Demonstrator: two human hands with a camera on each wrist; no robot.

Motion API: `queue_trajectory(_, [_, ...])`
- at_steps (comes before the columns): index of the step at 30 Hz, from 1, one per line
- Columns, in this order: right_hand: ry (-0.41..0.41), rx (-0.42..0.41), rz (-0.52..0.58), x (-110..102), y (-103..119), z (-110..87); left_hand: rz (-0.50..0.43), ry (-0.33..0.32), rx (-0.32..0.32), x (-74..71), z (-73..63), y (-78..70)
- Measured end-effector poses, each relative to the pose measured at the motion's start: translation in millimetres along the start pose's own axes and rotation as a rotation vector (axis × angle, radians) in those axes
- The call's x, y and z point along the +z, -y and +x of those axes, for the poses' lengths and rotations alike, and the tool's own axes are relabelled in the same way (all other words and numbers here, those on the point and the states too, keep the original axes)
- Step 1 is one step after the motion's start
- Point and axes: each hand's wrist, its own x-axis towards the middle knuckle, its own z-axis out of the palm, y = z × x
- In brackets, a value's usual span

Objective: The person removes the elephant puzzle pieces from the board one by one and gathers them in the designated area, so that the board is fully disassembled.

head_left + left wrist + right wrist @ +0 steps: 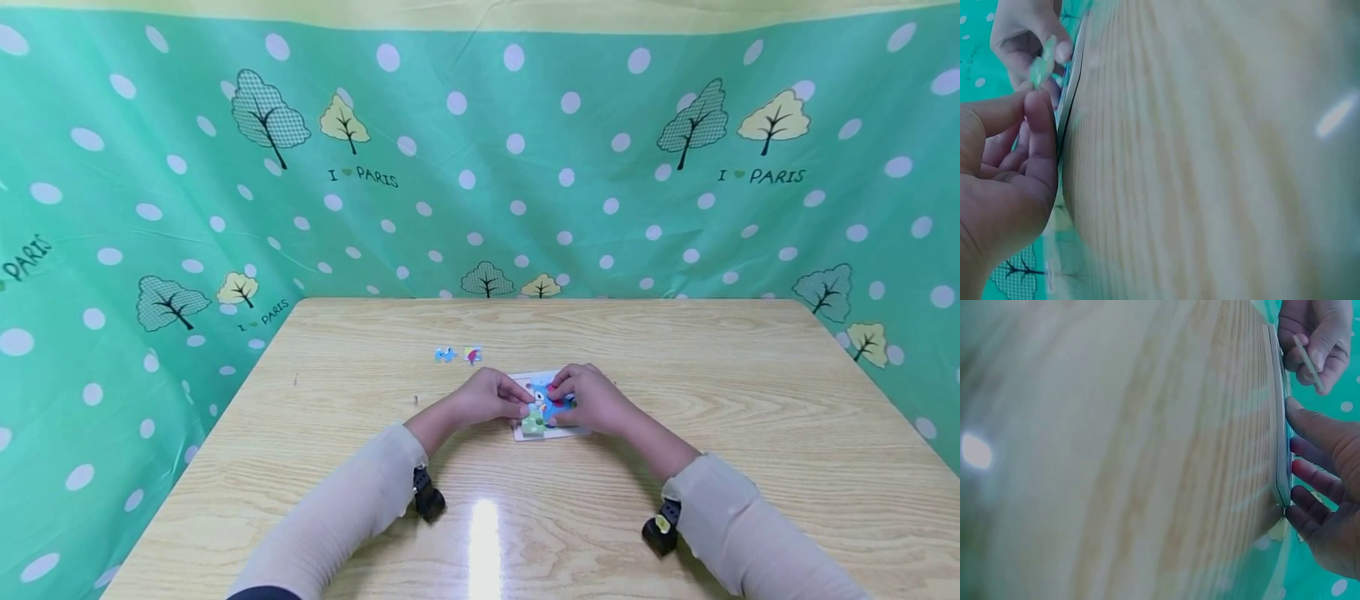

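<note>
My left hand (491, 396) pinches a green jigsaw piece (533, 422) between thumb and finger. The piece (1043, 62) is tilted and raised above the puzzle board in the left wrist view. That white-edged board (566, 432) lies flat on the table, with a blue animal picture (542, 390) partly assembled on it. My right hand (596, 400) covers the board's right side. In the right wrist view, the right hand (1335, 469) rests spread thumb and fingers on the board and its edge, with nothing pinched. Part of the picture is hidden under both hands.
Two loose jigsaw pieces, one blue (445, 355) and one with red (472, 355), lie on the wooden table (360, 350) beyond the left hand. A green dotted cloth (480, 150) hangs behind the table and along its sides.
</note>
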Motion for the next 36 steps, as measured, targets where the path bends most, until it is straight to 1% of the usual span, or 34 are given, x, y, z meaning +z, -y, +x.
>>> queue_trajectory(3, [-0.003, -0.01, -0.011, -1, 0, 0.0, -0.026, 0.02, 0.005, 0.6, -1.1, -0.9])
queue_trajectory(8, [-0.002, -0.018, 0.001, -1, -1, -1.3, -0.039, 0.013, 0.049, -0.3, -3.8, -0.4])
queue_trajectory(12, [-0.002, -0.013, 0.015, 1, -2, -1.6, -0.067, 0.01, 0.088, -3.1, -7.4, 1.5])
queue_trajectory(23, [-0.006, 0.013, 0.02, 2, 0, -1.4, -0.16, 0.01, 0.095, -14.6, -19.8, 5.9])
queue_trajectory(28, [-0.001, 0.026, 0.019, 2, 0, -1.7, -0.184, -0.024, 0.079, -21.5, -25.1, 6.9])
queue_trajectory(31, [-0.001, 0.041, 0.023, 3, 0, -1.8, -0.199, -0.041, 0.089, -24.9, -28.0, 7.6])
queue_trajectory(36, [0.003, 0.041, 0.02, 1, -1, -2.6, -0.202, -0.048, 0.132, -29.7, -35.0, 8.0])
